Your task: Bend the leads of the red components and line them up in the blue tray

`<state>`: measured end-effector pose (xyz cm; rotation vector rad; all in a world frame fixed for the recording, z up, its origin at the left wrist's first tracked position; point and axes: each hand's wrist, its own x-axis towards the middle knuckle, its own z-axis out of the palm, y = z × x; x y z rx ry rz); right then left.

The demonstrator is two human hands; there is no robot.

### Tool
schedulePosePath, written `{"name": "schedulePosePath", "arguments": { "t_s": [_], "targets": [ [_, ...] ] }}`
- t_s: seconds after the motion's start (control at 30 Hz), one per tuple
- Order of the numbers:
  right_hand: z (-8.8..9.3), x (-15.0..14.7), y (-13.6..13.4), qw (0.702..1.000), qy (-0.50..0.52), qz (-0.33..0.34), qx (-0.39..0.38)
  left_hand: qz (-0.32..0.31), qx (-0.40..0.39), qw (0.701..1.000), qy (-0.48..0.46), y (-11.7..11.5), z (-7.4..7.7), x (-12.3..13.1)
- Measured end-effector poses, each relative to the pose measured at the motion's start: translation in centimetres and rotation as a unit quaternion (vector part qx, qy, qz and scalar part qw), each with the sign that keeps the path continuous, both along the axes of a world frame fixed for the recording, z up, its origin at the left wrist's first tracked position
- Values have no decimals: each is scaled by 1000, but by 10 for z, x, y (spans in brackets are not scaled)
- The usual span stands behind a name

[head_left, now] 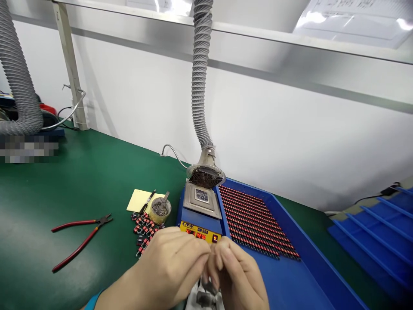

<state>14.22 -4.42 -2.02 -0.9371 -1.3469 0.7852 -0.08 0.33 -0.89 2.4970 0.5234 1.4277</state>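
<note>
My left hand (167, 265) and my right hand (240, 273) meet fingertip to fingertip in front of the blue solder pot (201, 232). Both are closed in a pinch, and whatever lies between the fingers is too small or hidden to name. Below the fingers shows a whitish, dark-marked thing (206, 299), partly covered by the hands. The pot has a yellow panel with red digits and a square metal top around a small shiny bath (201, 196). Beside my left hand is a loose pile of small red and black wire-legged components (144, 230).
A blue tray (309, 280) at right carries many rows of red and black components (254, 219). A fume hose (200, 77) ends above the pot. Left lie red-handled pliers (101, 220), a yellow paper (137, 199), a pen (147, 201) and a round tub (160, 209).
</note>
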Motion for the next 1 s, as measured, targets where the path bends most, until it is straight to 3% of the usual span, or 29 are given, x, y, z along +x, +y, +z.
{"name": "schedulePosePath", "arguments": {
  "t_s": [0.07, 0.17, 0.23, 0.33, 0.43, 0.53, 0.67, 0.77, 0.83, 0.9, 0.93, 1.0],
  "targets": [
    [0, 4, 1, 997, -6, -25, 75, -11, -75, 997, -28, -1, 1, -2],
    [2, 8, 5, 964, -124, -111, 208, -45, -227, 972, -36, -3, 5, -6],
    [2, 8, 7, 946, -168, -115, 253, -67, -299, 952, -19, -4, 7, -8],
    [1, 6, 8, 934, -189, -121, 278, -83, -358, 930, 0, -4, 9, -9],
    [-2, 3, 8, 916, -188, -176, 307, -83, -375, 923, 7, -3, 10, -9],
    [-2, 1, 7, 909, -194, -194, 313, -87, -372, 924, 5, -3, 11, -9],
    [0, 3, 6, 919, -204, -168, 292, -92, -346, 934, 3, -4, 9, -10],
    [2, 3, 5, 927, -203, -151, 277, -68, -242, 968, 1, -3, 5, -7],
    [1, 1, 3, 960, -153, -131, 195, -33, -116, 993, -4, -2, 3, -3],
    [0, 0, 2, 996, -42, -53, 51, -9, -21, 1000, -10, -1, 1, -1],
    [0, 0, 1, 1000, 22, 2, -10, -5, -9, 1000, -14, -1, 2, 0],
    [0, 2, 2, 991, 100, 80, -42, -17, -50, 998, -29, -1, 3, -1]
  ]
}}
